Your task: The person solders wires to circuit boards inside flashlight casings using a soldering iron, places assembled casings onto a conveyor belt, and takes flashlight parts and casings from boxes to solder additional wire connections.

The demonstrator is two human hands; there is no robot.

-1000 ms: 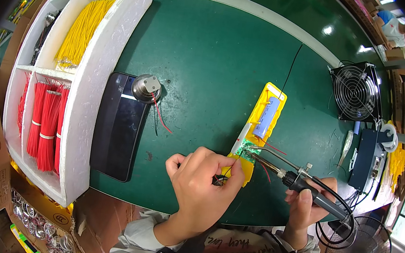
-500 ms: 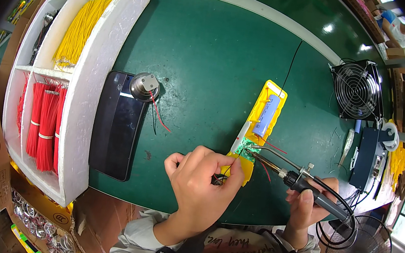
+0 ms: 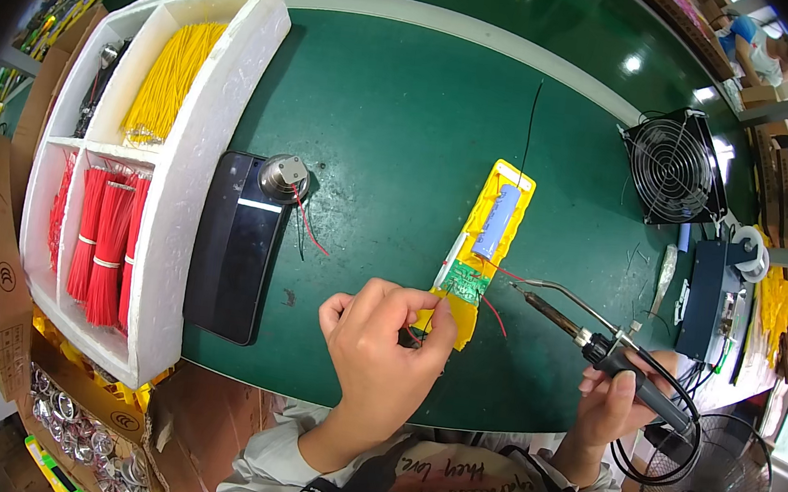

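Observation:
A yellow plastic housing [image 3: 455, 325] lies lengthwise on the green table, holding a blue-violet cylindrical battery [image 3: 496, 221] and a small green circuit board [image 3: 465, 281]. Red wires stick out beside the board, and a long black wire [image 3: 530, 130] runs from the housing's far end. My left hand [image 3: 383, 342] is closed at the near end, thumb and forefinger pinching a thin dark wire by the board. In my right hand [image 3: 617, 403] is a soldering iron [image 3: 616, 359] with a thin metal feed tube alongside. Its tip is right of the board, apart from it.
On the left stands a white foam box [image 3: 219, 119] of yellow and red wires. Beside it lie a black phone-like slab [image 3: 235, 257] and a round metal motor [image 3: 282, 177] with leads. A black fan [image 3: 675, 168] and a dark soldering unit [image 3: 706, 291] stand on the right.
The soldering iron's tip has drawn back to the right, off the circuit board. My left hand keeps its pinch by the board. The view has shifted slightly.

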